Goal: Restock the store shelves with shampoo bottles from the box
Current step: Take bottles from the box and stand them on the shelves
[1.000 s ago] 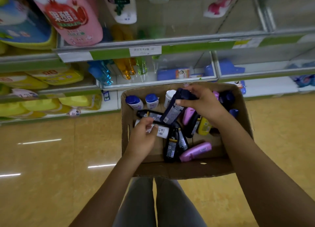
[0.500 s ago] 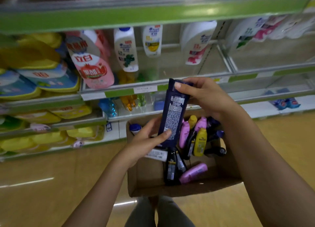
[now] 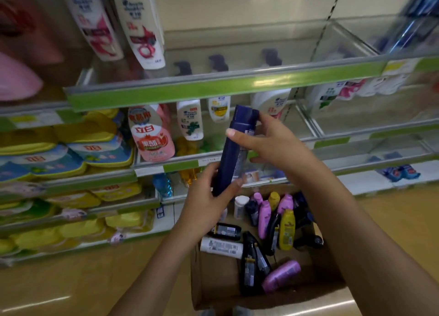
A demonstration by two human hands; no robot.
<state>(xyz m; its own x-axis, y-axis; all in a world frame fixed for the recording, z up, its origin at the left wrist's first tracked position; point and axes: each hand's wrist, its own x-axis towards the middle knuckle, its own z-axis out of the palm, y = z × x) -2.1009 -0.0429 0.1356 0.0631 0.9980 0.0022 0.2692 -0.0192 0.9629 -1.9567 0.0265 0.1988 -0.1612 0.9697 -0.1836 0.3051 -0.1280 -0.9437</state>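
Note:
A tall dark blue shampoo bottle stands nearly upright in front of the shelves, cap end up. My right hand grips its upper part, fingers curled round it. My left hand holds its lower end, thumb against the label side. Below them the cardboard box sits on the floor with several bottles inside: pink, yellow, black and white ones. A green-edged shelf runs just above the bottle, with white shampoo bottles standing on it at the left.
Shelves at the left hold yellow and blue refill pouches and a pink pouch. White bottles stand on the middle shelf behind the blue bottle. The shelf bays at the right look mostly bare. Tan floor lies around the box.
The blue bottle was lifted out of the box and raised to shelf height. My left hand left a white bottle in the box and took the blue bottle's lower end. My view tilted upward.

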